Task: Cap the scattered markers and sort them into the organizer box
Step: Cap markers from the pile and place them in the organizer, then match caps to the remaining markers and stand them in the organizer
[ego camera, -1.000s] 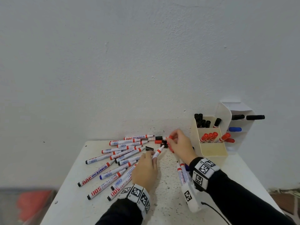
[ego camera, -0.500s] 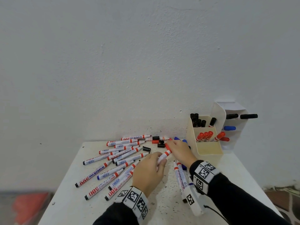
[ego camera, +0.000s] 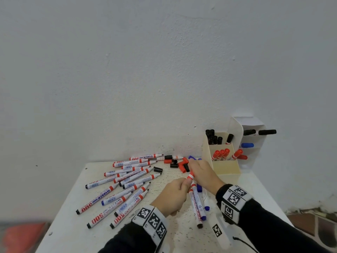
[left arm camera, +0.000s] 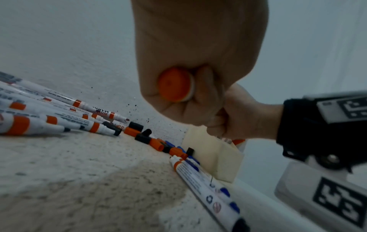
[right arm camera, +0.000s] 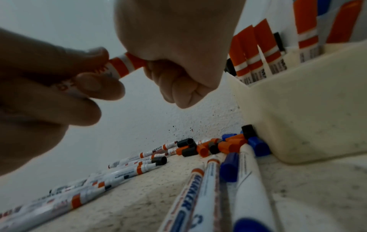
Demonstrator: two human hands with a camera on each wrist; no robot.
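My left hand [ego camera: 182,186] grips the barrel of a red marker [ego camera: 190,177] and holds it tilted above the table. The marker's red rear end [left arm camera: 174,84] pokes out of that fist. My right hand [ego camera: 194,170] is curled round the red cap [right arm camera: 137,62] at the marker's tip end, and the cap meets the barrel's red-and-white band [right arm camera: 119,66]. The cream organizer box [ego camera: 226,169] stands at the back right, with black-capped markers [ego camera: 214,138] and red-capped markers [ego camera: 221,154] upright in it.
Several uncapped markers [ego camera: 127,181] lie fanned over the table's left half. Loose red, black and blue caps [ego camera: 176,163] sit by the wall next to the box. A few more markers [ego camera: 197,205] lie under my hands. A white holder [ego camera: 252,143] stands behind the box.
My left hand lifted the red marker off the table and drew it nearer. My right hand came back from the cap pile with a red cap and met the marker's tip.
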